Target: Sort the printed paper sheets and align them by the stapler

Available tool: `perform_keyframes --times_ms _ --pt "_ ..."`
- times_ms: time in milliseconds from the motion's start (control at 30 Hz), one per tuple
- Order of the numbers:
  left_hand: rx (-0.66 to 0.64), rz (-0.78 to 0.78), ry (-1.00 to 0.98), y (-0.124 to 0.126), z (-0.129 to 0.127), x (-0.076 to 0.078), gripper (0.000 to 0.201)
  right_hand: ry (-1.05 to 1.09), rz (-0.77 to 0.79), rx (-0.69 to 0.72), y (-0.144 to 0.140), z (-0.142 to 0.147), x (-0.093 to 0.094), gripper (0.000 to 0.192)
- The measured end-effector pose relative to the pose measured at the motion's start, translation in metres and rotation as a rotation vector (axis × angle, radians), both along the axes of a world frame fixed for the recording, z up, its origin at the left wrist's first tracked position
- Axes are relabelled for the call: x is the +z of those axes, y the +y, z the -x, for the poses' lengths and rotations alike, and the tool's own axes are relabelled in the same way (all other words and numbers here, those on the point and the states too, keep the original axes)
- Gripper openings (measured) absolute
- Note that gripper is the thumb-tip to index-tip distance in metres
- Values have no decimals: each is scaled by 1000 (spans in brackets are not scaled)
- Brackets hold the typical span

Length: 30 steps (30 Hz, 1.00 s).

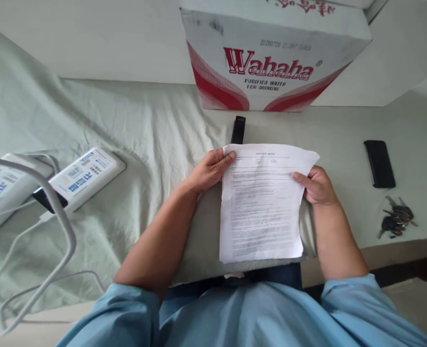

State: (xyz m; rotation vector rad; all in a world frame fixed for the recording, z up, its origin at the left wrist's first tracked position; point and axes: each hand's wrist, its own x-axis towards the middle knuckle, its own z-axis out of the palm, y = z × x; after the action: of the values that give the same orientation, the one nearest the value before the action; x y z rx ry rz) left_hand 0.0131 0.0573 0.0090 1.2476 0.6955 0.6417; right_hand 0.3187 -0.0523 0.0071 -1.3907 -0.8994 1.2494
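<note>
A printed sheet of paper (264,207), slightly creased and curled at its edges, is held in front of me over the cloth-covered table. My left hand (213,168) pinches its upper left corner, thumb on top. On the other side my right hand (316,185) grips the upper right edge, its thumb lying over the print and its fingers hidden behind the page. A black oblong object (238,129) sticks out from beyond the sheet's top edge; its lower end is hidden.
A white and red Wahaha water carton (271,62) stands at the back. On the right lie a black phone (379,164) and a bunch of keys (397,218). Two white power banks (86,176) with cables are at left. A thick grey cable (66,226) loops near my left arm.
</note>
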Motion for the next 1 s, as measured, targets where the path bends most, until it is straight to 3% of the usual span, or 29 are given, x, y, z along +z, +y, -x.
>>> perform_keyframes --times_ms 133,333,533,800,1000 --pt "4 39 -3 -2 2 -3 59 -86 -106 -104 -3 7 2 32" --pt "-122 -44 125 -4 5 3 63 -55 -176 -155 -1 17 4 30" --pt "-54 -31 126 -6 2 -1 62 -12 -153 -136 0 25 -4 38" --pt "-5 -109 155 -10 -7 1 63 19 -218 -306 7 30 -7 38" --pt "11 -96 73 -11 -10 2 60 -1 -116 -268 6 31 -4 48"
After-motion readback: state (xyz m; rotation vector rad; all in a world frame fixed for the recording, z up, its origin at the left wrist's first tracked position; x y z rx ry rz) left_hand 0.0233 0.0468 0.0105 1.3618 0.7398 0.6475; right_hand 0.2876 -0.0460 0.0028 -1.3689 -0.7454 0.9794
